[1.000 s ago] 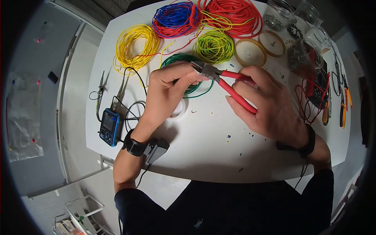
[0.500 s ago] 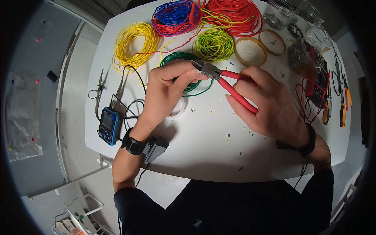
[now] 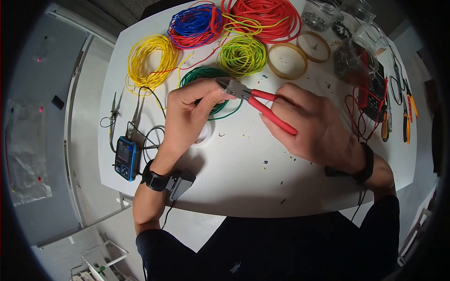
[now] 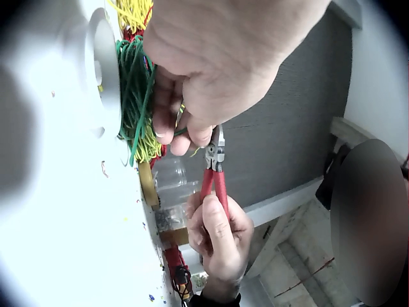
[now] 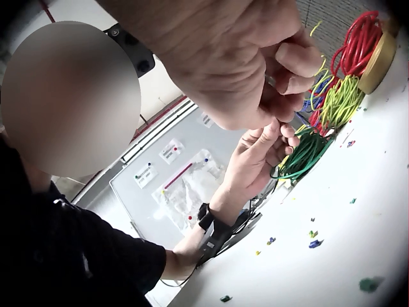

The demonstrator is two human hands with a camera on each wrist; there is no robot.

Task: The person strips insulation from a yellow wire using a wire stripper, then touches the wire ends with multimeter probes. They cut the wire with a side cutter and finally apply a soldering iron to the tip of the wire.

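My right hand grips red-handled wire cutters, fingers wrapped about the handles. The cutter head points left and meets the fingertips of my left hand. Between thumb and fingers the left hand pinches a short piece of green wire, with a yellow-green strand showing by the fingers in the left wrist view. The fingers hide most of both. A green wire coil lies on the table behind the left hand. In the right wrist view the right hand covers the cutters.
Beyond the hands lie coils of yellow wire, blue wire, red wire and yellow-green wire. A small blue-cased meter sits left, tape rings and jars at back right. Wire scraps dot the table.
The head view has shifted, so the table's things appear further left. Both hands and the cutters keep nearly the same pose relative to each other.
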